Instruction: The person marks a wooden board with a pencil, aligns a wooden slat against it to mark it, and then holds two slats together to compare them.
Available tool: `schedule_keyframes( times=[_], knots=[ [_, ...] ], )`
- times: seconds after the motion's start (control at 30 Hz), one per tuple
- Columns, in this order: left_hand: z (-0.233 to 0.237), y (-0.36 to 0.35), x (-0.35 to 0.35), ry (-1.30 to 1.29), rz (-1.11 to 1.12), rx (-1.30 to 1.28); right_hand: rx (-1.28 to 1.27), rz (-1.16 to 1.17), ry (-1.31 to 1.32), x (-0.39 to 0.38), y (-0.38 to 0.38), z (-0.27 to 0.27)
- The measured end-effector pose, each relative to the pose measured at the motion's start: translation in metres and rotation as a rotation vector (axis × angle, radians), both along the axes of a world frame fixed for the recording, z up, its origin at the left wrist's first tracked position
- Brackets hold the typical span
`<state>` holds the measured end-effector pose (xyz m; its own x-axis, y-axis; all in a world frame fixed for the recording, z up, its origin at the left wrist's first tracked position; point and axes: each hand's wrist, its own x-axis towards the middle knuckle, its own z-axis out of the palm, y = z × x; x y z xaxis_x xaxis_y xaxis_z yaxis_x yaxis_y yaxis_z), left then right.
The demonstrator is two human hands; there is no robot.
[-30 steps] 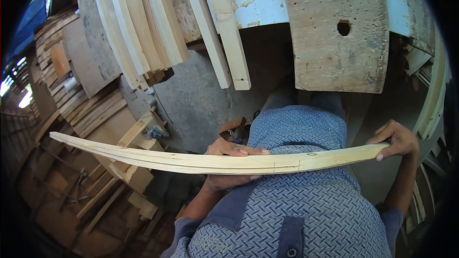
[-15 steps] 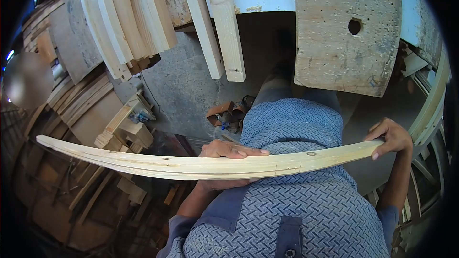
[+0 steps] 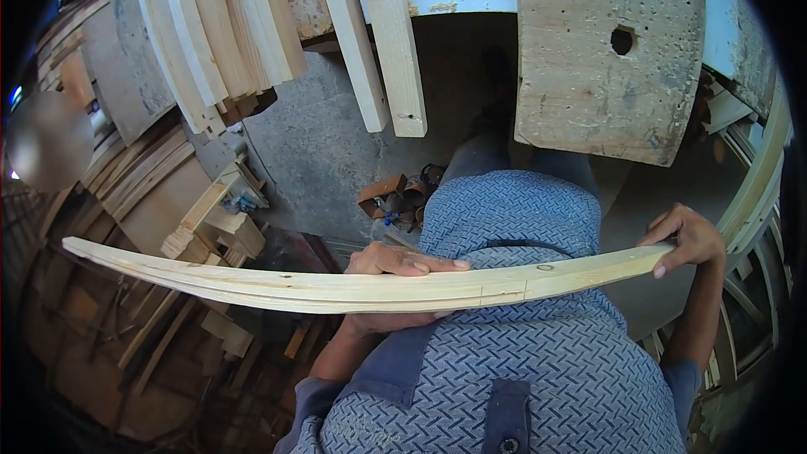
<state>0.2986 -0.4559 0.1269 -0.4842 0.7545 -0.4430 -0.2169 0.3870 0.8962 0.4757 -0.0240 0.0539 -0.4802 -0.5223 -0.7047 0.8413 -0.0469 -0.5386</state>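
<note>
A long, curved wooden strip lies crosswise in front of my body. Its narrower end reaches far to the left, and a groove runs along its near side. Pencil lines and a knot mark it right of the middle. My left hand is wrapped around it near the middle, with fingers over the far edge and the palm partly hidden beneath. At the strip's right end, my right hand pinches the tip between thumb and fingers.
Ahead hangs a scarred board with a hole. Two straight battens and several curved wooden pieces jut over the bench edge. A reddish-brown box sits on the floor. Wood stock is stacked at left and right.
Both hands keep their hold on the strip, which stays almost in place. The background has shifted very slightly upward in view.
</note>
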Motion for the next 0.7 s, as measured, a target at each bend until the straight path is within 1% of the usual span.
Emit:
schedule_keyframes(
  times=[0.03,0.1,0.13,0.2,0.23,0.3,0.43,0.5,0.53,0.6,0.67,0.7],
  knots=[
    [0.001,0.001,0.002,0.002,-0.001,0.0,0.0,-0.001,0.002,0.0,0.0,0.0],
    [0.004,0.004,0.009,-0.054,0.17,-0.009,0.009,0.008,0.031,0.001,-0.001,0.0],
    [0.005,0.005,0.007,-0.052,0.17,-0.007,0.011,0.008,0.033,0.002,-0.002,0.0],
    [0.006,0.01,0.0,0.071,0.066,0.001,0.019,-0.015,0.042,0.005,-0.002,0.0],
    [0.005,0.013,-0.002,0.074,0.065,0.003,0.021,-0.016,0.045,0.004,-0.002,0.003],
    [0.003,0.02,-0.005,0.001,0.2,0.194,0.032,0.006,0.036,-0.001,-0.001,0.01],
    [0.008,0.026,-0.011,-0.011,0.153,0.267,0.07,-0.009,0.061,-0.002,-0.001,0.027],
    [0.006,0.026,-0.012,-0.129,0.192,0.408,0.081,-0.046,0.107,0.002,-0.001,0.035],
    [0.008,0.027,-0.013,-0.116,0.179,0.426,0.099,-0.054,0.124,0.004,-0.001,0.04],
    [0.011,0.031,-0.017,-0.007,0.124,0.389,0.13,-0.068,0.14,0.01,0.001,0.05],
    [0.013,0.037,-0.022,-0.01,0.104,0.453,0.164,-0.093,0.161,0.014,0.0,0.063],
    [0.015,0.04,-0.025,0.011,0.08,0.444,0.178,-0.108,0.159,0.016,-0.001,0.069]
  ],
)
